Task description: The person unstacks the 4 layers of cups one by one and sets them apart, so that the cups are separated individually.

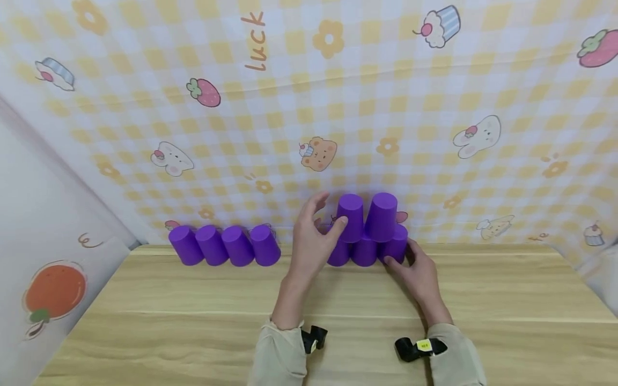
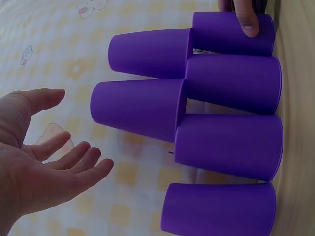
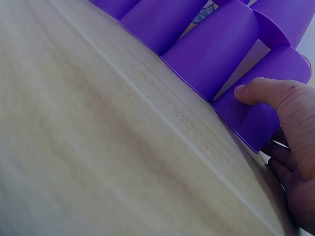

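Note:
Upside-down purple cups stand in a row against the patterned backdrop. On this row rest two more, an upper left cup (image 1: 351,217) and an upper right cup (image 1: 383,219). My left hand (image 1: 311,244) is nearest the upper left cup, thumb and fingers spread; the left wrist view shows a gap between them. With thumb in front and fingers behind, my right hand (image 1: 420,272) grips the rightmost base cup (image 1: 398,244). Beside that one stand the middle base cup (image 1: 363,254) and another base cup (image 2: 229,147). A further cup (image 2: 219,209) is hidden behind my left hand in the head view.
Several more upside-down purple cups (image 1: 237,246) line the back edge farther left. The wooden table (image 1: 193,321) meets a yellow checked cloth (image 1: 270,134) behind. A white wall panel (image 1: 38,187) borders the left side. Each wrist carries a black camera (image 1: 419,347).

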### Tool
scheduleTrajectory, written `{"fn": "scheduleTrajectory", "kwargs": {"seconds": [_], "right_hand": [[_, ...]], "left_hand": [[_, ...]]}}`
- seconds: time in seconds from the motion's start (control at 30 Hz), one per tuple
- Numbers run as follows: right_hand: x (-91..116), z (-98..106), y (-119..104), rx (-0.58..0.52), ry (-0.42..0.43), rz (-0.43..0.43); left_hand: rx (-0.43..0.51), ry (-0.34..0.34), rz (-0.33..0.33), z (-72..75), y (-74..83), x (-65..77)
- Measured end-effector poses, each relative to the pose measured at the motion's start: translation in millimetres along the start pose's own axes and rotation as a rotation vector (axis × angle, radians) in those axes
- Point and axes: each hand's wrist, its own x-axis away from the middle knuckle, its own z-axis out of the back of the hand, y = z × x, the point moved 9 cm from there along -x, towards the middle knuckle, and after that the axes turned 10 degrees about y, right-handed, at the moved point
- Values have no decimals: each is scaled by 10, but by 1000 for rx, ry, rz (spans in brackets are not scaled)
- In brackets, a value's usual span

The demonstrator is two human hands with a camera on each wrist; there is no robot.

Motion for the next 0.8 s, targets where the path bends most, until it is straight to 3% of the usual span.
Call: {"fn": "scheduleTrajectory", "kwargs": {"seconds": [0.17, 0.43, 0.8], "right_hand": [[-3, -5, 6, 1, -2, -10], [-1, 14, 19, -8, -9, -22], [-5, -7, 15, -15, -9, -32]], "left_hand": [[-47, -10, 33, -125, -106, -14], [-21, -59, 47, -337, -296, -8], [-75, -37, 63, -345, -325, 1]]}}
